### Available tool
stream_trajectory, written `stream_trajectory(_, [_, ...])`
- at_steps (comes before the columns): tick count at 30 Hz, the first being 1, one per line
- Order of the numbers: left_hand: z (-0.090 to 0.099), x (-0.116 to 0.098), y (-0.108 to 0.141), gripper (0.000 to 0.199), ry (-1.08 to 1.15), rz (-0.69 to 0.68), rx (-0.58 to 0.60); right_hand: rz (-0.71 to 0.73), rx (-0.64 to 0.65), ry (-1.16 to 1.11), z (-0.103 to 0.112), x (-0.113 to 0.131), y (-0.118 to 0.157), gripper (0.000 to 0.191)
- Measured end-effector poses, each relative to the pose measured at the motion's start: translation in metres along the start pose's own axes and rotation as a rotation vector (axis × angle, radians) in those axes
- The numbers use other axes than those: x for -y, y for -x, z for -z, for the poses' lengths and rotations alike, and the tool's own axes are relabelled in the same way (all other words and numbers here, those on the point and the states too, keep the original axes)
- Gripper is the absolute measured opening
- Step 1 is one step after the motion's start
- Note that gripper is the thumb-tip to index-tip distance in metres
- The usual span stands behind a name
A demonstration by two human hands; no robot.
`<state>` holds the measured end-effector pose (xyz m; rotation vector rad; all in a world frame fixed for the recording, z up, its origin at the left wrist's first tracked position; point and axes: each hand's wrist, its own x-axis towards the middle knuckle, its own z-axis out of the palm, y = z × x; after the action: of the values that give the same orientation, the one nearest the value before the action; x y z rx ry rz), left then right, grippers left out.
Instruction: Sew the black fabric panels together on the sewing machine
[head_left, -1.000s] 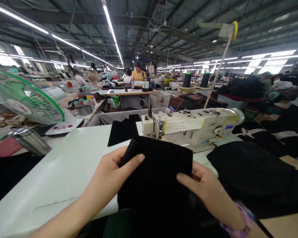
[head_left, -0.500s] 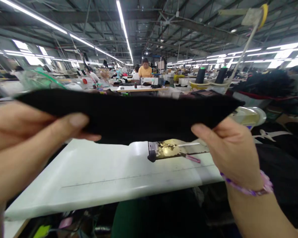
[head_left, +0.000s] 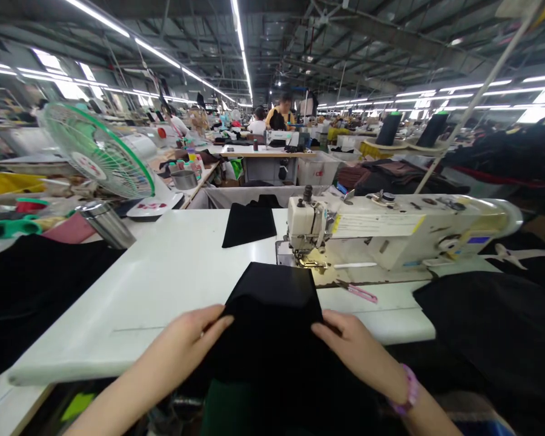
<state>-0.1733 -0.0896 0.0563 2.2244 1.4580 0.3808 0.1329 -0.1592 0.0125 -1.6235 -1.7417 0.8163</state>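
Observation:
Between my hands a black fabric piece (head_left: 272, 315) is stretched, its far end lying on the white sewing table (head_left: 172, 266) and its near end hanging over the front edge. My left hand (head_left: 202, 333) pinches its left side, and my right hand (head_left: 340, 333), with a beaded bracelet at the wrist, pinches the right side. Just beyond the cloth, slightly right, stands the sewing machine (head_left: 367, 230), its needle area lit. Pink-handled thread snips (head_left: 356, 290) and a white pen-like stick (head_left: 355, 265) lie on the machine bed. A second black fabric piece (head_left: 249, 225) rests farther back.
A green-rimmed fan (head_left: 100, 151) and a steel flask (head_left: 106, 224) stand at the back left. Black cloth (head_left: 495, 333) is piled at the right, more black cloth (head_left: 40, 290) at the left. Thread cones (head_left: 388, 128) and a person in yellow (head_left: 284, 112) appear beyond.
The black fabric piece has come down from in front of my face to the table edge, both hands lowering with it. The sewing machine and the second fabric piece are now uncovered.

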Motion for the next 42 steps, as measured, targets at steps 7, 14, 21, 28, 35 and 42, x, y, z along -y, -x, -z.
stream_trajectory(7, [-0.04, 0.007, -0.129, 0.018, -0.102, -0.093, -0.175, 0.024, -0.468, 0.271, -0.028, -0.034, -0.074, 0.009])
stream_trajectory(14, [-0.037, 0.007, -0.128, 0.025, -0.03, -0.048, -0.145, 0.013, -0.518, 0.324, -0.033, -0.045, -0.09, 0.003])
stream_trajectory(21, [-0.021, -0.005, -0.042, 0.036, 0.328, 0.135, 0.158, 0.061, -0.568, 0.192, -0.029, -0.047, -0.087, 0.021])
stream_trajectory(28, [-0.021, 0.013, -0.021, 0.041, 0.76, 0.382, 0.115, 0.073, -0.557, 0.086, -0.023, -0.044, -0.089, 0.036])
stream_trajectory(35, [-0.027, 0.015, -0.025, 0.035, 0.071, 0.214, 0.064, 0.093, -0.519, 0.037, -0.023, -0.033, -0.08, 0.031])
stream_trajectory(42, [-0.023, 0.005, -0.056, 0.041, 0.521, 0.041, 0.032, 0.523, -0.55, 0.091, 0.004, 0.022, -0.019, 0.014])
